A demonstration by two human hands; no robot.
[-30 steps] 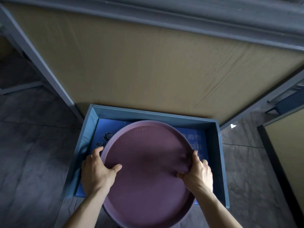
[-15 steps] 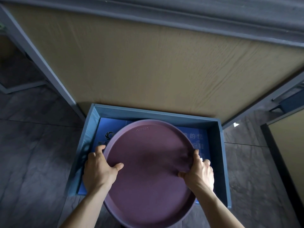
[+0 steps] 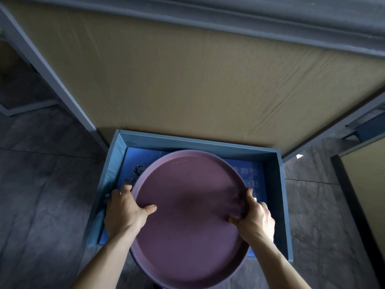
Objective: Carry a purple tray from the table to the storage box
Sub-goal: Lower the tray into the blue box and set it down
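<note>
The left hand point(image 3: 125, 211) is clamped on the tray point(image 3: 187, 217) at its 9 o'clock edge, thumb lying on the inner face and fingers wrapped under the rim. The tray, round and purple, hangs over the box point(image 3: 113, 172), which sits on the floor point(image 3: 41, 195) against the desk point(image 3: 187, 80) at 12 o'clock. Its far edge is down inside the blue walls, above the printed blue sheet point(image 3: 135, 163) on the box bottom; its near edge at 6 o'clock overhangs the front wall. The right hand point(image 3: 254, 217) is clamped at 3 o'clock in the same way.

Over the last second the tray has crept only a little toward 12 o'clock, and the grip has not changed. By my reading the carry is done and the placing is under way: the near edge has yet to clear the front wall before the tray can go flat.
</note>
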